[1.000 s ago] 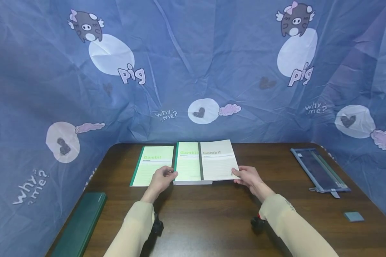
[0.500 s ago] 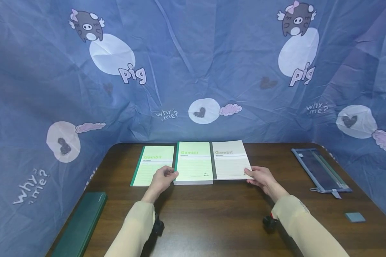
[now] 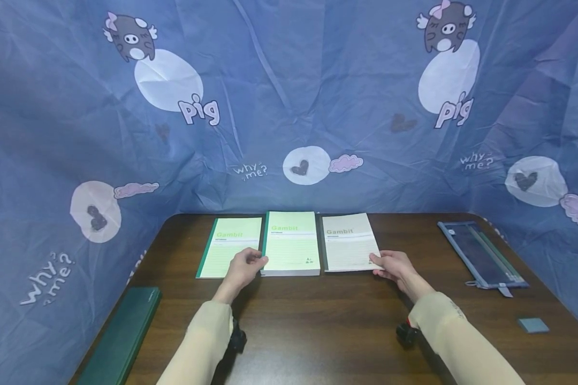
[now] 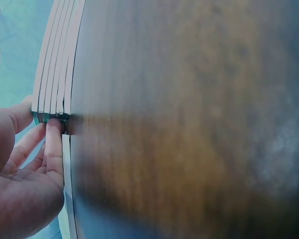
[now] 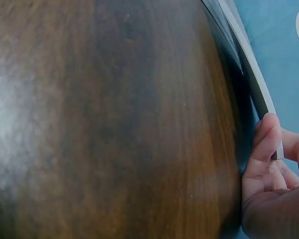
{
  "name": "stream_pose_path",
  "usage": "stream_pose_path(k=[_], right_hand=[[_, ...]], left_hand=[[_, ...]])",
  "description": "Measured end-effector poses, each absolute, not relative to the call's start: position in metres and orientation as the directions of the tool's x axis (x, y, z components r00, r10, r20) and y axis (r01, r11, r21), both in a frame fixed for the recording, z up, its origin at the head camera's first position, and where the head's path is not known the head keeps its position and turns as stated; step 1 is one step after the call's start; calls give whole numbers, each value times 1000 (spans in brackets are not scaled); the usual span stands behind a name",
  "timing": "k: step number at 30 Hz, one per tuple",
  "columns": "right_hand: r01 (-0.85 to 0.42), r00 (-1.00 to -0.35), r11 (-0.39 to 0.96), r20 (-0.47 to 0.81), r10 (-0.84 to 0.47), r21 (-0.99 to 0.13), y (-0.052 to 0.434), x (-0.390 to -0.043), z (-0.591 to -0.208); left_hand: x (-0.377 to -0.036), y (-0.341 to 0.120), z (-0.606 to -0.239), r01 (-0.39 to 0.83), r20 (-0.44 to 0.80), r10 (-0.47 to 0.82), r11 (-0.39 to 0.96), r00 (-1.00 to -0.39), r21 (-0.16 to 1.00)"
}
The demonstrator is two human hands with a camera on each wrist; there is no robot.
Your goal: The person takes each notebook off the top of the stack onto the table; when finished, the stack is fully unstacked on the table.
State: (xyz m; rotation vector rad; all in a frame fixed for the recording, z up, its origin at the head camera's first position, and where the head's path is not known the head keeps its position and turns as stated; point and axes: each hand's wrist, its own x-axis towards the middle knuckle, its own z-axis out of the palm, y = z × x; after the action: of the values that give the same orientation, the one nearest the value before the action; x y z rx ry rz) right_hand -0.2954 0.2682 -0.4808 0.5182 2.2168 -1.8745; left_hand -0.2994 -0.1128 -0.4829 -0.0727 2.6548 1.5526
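In the head view, a grey-spined Gambit notebook (image 3: 350, 243) lies to the right of a stack of green-spined notebooks (image 3: 291, 240). My right hand (image 3: 396, 269) pinches its lower right corner, thumb on the cover and fingers underneath. The right wrist view shows that notebook's edge (image 5: 256, 74) tilted, its corner between thumb and fingers (image 5: 270, 134). My left hand (image 3: 243, 268) holds the stack's lower left corner. In the left wrist view, the thumb is on top and fingertips (image 4: 54, 129) are against the spines of several stacked notebooks (image 4: 57, 59). Another green-spined notebook (image 3: 226, 256) lies left of the stack.
A dark green case (image 3: 120, 334) lies at the table's left edge. On the right are a blue mesh zip pouch (image 3: 479, 254) and a small blue-grey block (image 3: 533, 325). A blue printed curtain (image 3: 250, 107) hangs behind the brown wooden table (image 3: 313, 331).
My right hand has drawn the grey-spined notebook rightward off the stack and lowered it beside the stack, leaving a narrow gap. The left hand has stayed at the stack's corner.
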Motion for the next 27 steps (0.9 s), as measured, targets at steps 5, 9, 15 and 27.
stream_pose_path(k=[5, 9, 15, 27], right_hand=[[352, -931, 184, -324, 168, -918, 265, -292, -480], [328, -936, 223, -285, 206, -918, 263, -291, -482], [269, -948, 345, -184, 260, -899, 261, -290, -485], [221, -956, 717, 0, 294, -661, 258, -285, -480]], left_hand=[[-300, -112, -483, -72, -77, -8, 487, -997, 870], [-299, -112, -483, -69, -75, -8, 488, -997, 870], [-299, -112, -483, -71, -75, -11, 490, -997, 869], [-298, -113, -483, -67, -74, -5, 485, -997, 872]])
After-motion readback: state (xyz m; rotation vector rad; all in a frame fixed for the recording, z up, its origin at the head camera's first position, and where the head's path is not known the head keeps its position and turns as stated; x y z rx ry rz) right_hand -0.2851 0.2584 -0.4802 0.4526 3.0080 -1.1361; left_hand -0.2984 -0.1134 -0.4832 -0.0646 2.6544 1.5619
